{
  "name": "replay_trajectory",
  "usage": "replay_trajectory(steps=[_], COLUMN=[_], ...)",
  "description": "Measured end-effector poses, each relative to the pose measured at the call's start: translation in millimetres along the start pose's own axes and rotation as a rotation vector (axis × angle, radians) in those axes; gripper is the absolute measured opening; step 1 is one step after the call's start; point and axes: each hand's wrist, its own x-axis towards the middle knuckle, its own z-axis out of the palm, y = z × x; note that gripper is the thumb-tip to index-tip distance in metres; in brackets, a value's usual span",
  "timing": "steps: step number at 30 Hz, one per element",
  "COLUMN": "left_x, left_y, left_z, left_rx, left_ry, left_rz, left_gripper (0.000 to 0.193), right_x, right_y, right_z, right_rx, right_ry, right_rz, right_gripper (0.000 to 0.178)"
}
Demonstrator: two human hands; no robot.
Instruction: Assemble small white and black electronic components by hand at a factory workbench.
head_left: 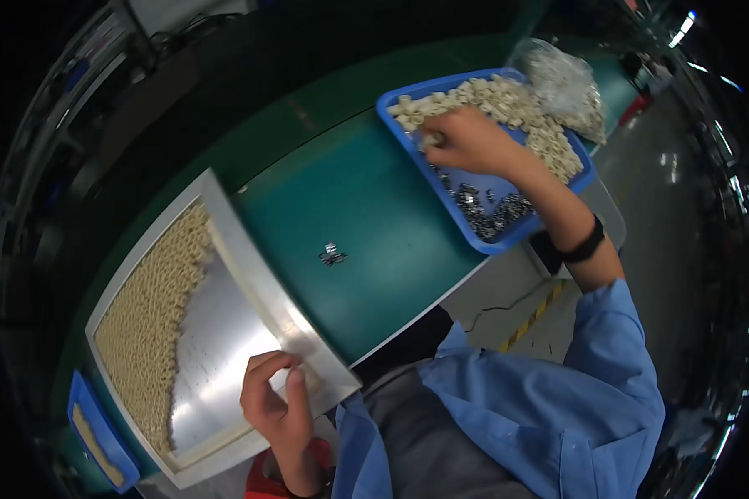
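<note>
My right hand (474, 143) is over the left part of a blue plastic tray (397, 137), fingers closed on a small cream-coloured piece (432, 140). More cream pieces (495, 98) are heaped along the tray's far and right sides. Small shiny metal parts (495, 218) lie at its near end. My left hand (276, 406) is at the near right edge of a metal-framed tray (233, 291), thumb and forefinger brought together. Whatever they may hold is too small to make out. Rows of cream pieces (146, 324) stand packed across the framed tray's left side, beside bare shiny metal.
On the green tabletop (374, 200) between the trays sits a little cluster of metal parts (332, 254). A clear plastic bag (564, 87) of cream pieces leans at the blue tray's far right. A smaller blue tray (108, 441) stands at the far left, and something red (266, 478) below.
</note>
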Motion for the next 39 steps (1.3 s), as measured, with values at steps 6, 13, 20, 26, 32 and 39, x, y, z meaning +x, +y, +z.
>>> replay_trajectory(steps=[6, 13, 20, 26, 32, 39], left_x=[-8, -54, -82, -103, -153, -126], left_y=[2, -8, -17, -39, -117, -124], left_z=[-10, -64, -124, -220, -342, -364], left_rx=[0.058, 0.211, 0.338, 1.018, 0.965, 0.706], left_ry=[0.022, 0.235, 0.494, 0.843, 0.731, 0.549], left_rz=[-0.010, -0.106, -0.138, -0.173, -0.488, -0.593], left_gripper=[0.010, 0.011, 0.019, 0.032, 0.042, 0.045], right_x=[122, 182, 182, 135, 30, 2], right_y=[36, 92, 77, 4, -156, -218], right_z=[6, 61, 48, 28, 63, 122], right_rx=[-0.225, -0.383, -0.522, -0.286, 0.394, 0.777], right_ry=[-0.104, -0.321, -0.294, -0.032, -0.335, -0.432], right_rz=[0.051, 0.239, 0.253, 0.020, 0.034, 0.277], right_gripper=[0.026, 0.035, 0.057, 0.047, 0.041, 0.049])
